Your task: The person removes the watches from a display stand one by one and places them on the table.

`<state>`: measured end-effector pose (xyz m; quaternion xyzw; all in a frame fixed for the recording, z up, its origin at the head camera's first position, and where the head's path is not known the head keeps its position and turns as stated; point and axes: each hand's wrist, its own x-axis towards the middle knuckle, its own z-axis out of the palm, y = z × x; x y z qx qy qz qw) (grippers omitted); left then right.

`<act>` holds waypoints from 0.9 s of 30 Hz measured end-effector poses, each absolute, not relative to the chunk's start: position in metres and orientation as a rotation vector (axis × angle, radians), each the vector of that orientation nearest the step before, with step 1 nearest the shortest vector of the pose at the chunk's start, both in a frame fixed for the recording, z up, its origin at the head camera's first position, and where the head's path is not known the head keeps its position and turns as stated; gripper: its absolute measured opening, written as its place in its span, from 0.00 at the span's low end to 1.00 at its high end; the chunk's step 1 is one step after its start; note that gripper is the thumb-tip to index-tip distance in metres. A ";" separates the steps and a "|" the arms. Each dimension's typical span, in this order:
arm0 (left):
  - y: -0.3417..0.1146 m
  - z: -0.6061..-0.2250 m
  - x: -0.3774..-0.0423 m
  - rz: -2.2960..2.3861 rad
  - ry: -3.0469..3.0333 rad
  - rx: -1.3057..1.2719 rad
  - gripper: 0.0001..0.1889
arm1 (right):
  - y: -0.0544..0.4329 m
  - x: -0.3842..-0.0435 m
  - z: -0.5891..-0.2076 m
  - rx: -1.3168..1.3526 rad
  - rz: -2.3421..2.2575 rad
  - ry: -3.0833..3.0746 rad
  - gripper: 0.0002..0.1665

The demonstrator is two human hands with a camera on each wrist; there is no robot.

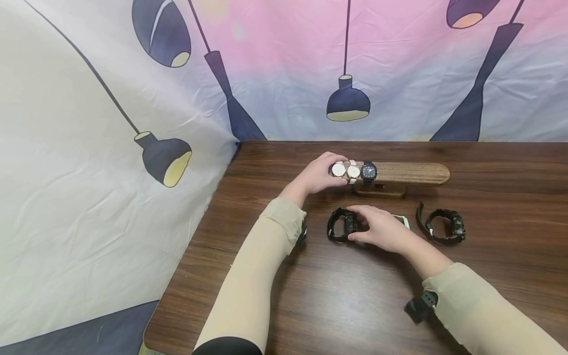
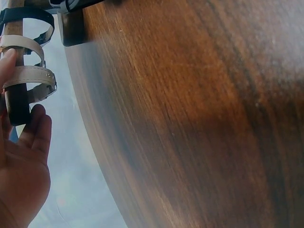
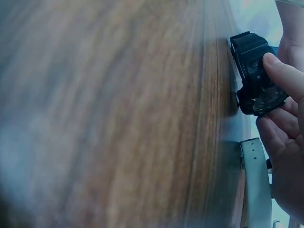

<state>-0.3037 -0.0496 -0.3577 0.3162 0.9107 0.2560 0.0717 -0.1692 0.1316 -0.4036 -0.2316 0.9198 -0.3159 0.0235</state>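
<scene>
In the head view, my left hand (image 1: 320, 173) is at the left end of a wooden watch stand (image 1: 410, 173), fingers above and thumb below a white-faced wristwatch (image 1: 338, 170) strapped round the bar. Beside that sit a second white-faced wristwatch (image 1: 353, 171) and a black square-faced wristwatch (image 1: 369, 171). The left wrist view shows pale straps (image 2: 34, 75) looped round the bar, close to my fingers. My right hand (image 1: 380, 228) pinches a chunky black wristwatch (image 3: 251, 57) by its case, in front of the stand; its strap loop (image 1: 332, 227) faces left.
A pale green wristwatch (image 1: 403, 220) lies partly hidden behind my right hand. Another black wristwatch (image 1: 448, 228) stands on its side to the right, strap undone. The brown wooden table (image 1: 337, 305) meets a printed curtain (image 1: 288, 98) at the back.
</scene>
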 end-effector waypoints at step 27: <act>-0.050 -0.358 -0.305 0.790 2.730 0.953 0.32 | 0.140 -0.169 -0.401 -0.667 -0.958 2.820 0.42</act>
